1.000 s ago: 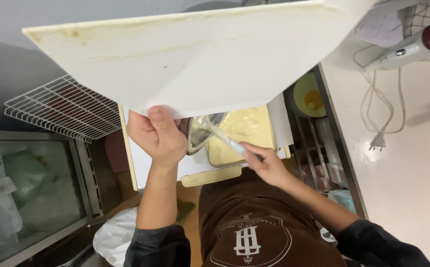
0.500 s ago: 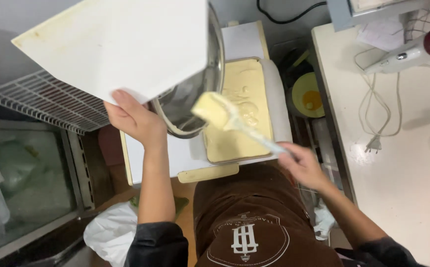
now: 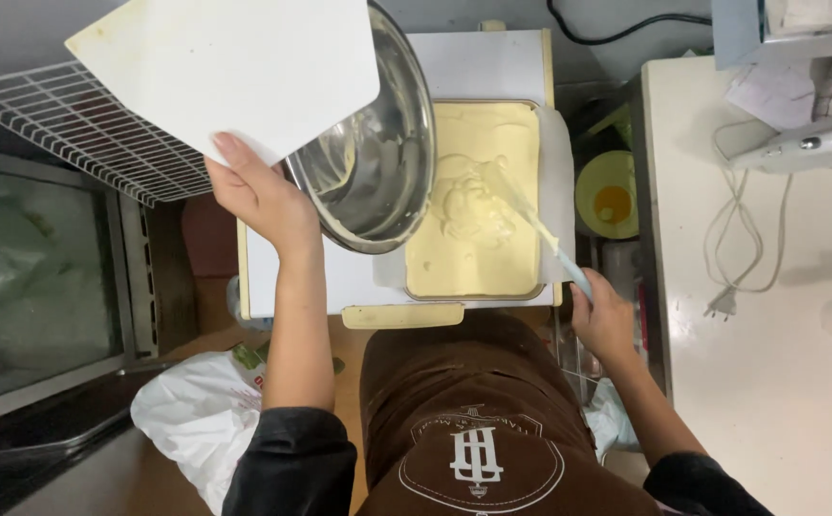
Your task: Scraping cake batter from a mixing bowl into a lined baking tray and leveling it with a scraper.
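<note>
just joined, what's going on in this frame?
A person is at a small white counter. The left hand holds a tilted steel bowl by its rim, beside a rectangular tray full of pale yellow batter. The right hand holds a spatula with its blade in the batter. A white board sits above the bowl; a wire rack is to the left.

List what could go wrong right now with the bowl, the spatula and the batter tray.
1. The left hand holds the steel bowl tilted by its rim beside a white board; it might slip onto the batter tray.
2. The spatula in the right hand could push batter over the tray's low edge.
3. The tray sits near the scale's front edge; a nudge could shift it.
</note>
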